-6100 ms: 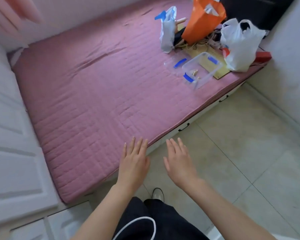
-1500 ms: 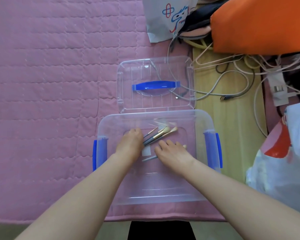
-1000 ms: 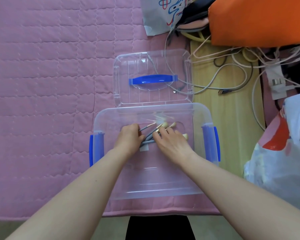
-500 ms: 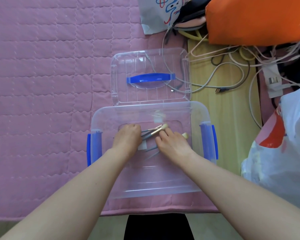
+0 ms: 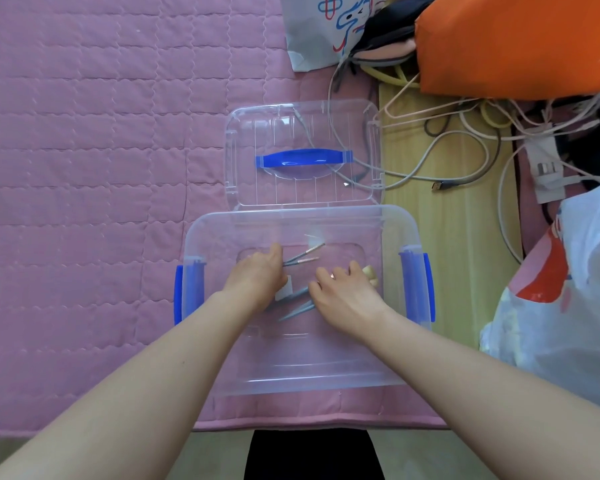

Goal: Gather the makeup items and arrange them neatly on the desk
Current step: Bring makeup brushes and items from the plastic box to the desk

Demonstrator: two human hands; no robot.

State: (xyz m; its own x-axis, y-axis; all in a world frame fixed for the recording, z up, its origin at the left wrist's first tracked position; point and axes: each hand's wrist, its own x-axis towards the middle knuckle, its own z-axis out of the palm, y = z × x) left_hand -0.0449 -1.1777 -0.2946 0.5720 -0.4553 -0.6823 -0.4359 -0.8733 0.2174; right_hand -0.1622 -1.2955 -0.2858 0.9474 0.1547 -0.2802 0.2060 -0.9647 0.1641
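Note:
A clear plastic box (image 5: 222, 341) with blue side clips sits open on the pink quilted mattress. Both my hands are down inside it. My left hand (image 5: 257, 278) grips two thin grey-handled makeup brushes (image 5: 305, 256) that stick out up and to the right. My right hand (image 5: 343, 292) curls over two more grey-handled brushes (image 5: 297, 304), whose pale bristle tips (image 5: 369, 271) show past its fingers. A small white label lies on the box floor between the hands.
The box's clear lid (image 5: 302, 188) with a blue handle lies flat just beyond it. Right of it a wooden board (image 5: 447, 237) carries tangled cables. An orange bag (image 5: 516, 43), a printed white bag (image 5: 323, 26) and a white plastic bag (image 5: 575, 271) crowd the right side.
The brushes lay together half a second ago. Now they are split: my left hand has two lifted up-right, and my right hand has drawn two others toward the right.

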